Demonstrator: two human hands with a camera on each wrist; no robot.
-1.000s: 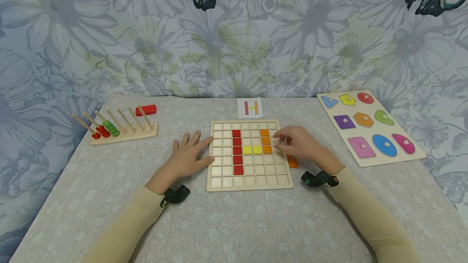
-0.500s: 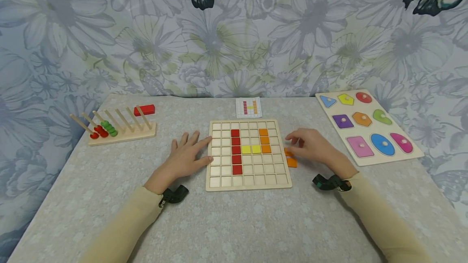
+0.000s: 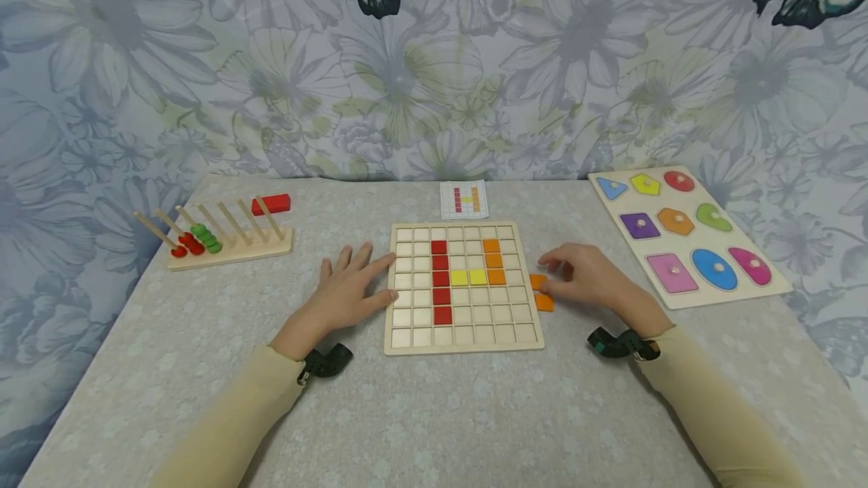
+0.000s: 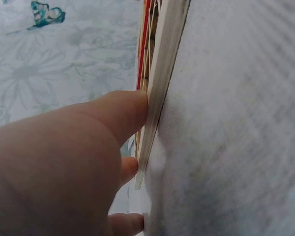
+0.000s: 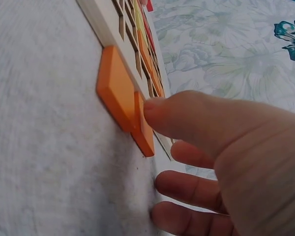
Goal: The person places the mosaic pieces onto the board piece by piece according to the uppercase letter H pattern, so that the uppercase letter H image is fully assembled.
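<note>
A wooden grid board (image 3: 468,350) lies in the middle of the table. Its cells hold a column of red tiles (image 3: 441,297), two yellow tiles (image 3: 478,277) and a column of three orange tiles (image 3: 493,261). My left hand (image 3: 346,292), fingers spread, steadies the board's left edge with thumb and index finger. Along the right edge lie two loose orange tiles, a nearer one (image 5: 113,88) and a farther one (image 5: 143,128). At the farther tile is the thumb of my right hand (image 3: 582,276); the other fingers are loosely bent, reaching beyond it.
A small pattern card (image 3: 464,200) lies behind the board. To the left stands a wooden peg stand (image 3: 237,251) with red and green beads, a red block (image 3: 271,204) behind it. A shape puzzle board (image 3: 640,251) with knobbed pieces lies at the right.
My right hand has drawn back rightward from the board's cells to the loose orange tiles beside it, uncovering them. My left hand stays at the board's left edge.
</note>
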